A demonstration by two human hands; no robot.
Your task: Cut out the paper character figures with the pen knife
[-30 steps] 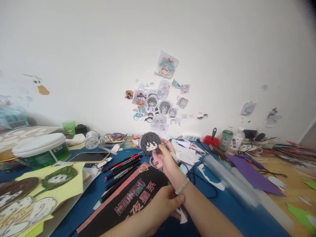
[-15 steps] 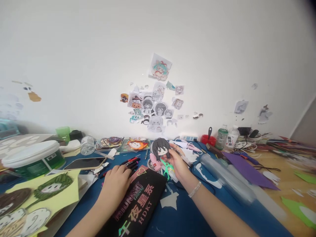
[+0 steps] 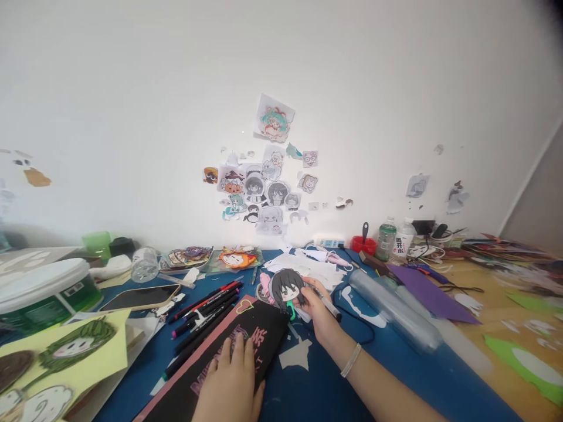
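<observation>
My left hand (image 3: 233, 375) lies flat, fingers stretched, on a black pouch or box (image 3: 268, 322) with pink lettering and a pink edge. Thumb and fingers of my right hand (image 3: 323, 319) grip a paper cutout (image 3: 287, 288) of a dark-haired cartoon head. A grey marker (image 3: 324, 300) with a dark end runs along the right fingers; whether they hold it, I cannot tell. Under the cutout a bit of green scissors handle (image 3: 291, 312) shows, the rest hidden. Several black markers (image 3: 206, 319) lie side by side left of the black item.
At left are a white-lidded tub (image 3: 48, 287), a phone (image 3: 141, 298) and yellow paper with drawings (image 3: 109, 351). Clear rolled film (image 3: 396, 310) and purple paper (image 3: 433, 293) lie at right. Bottles (image 3: 387, 237) and a red cup (image 3: 363, 245) stand near the wall.
My left hand has moved from the markers down and right onto the black item, uncovering the markers. My right hand has lowered the cutout slightly, covering more of the scissors. The view has shifted right.
</observation>
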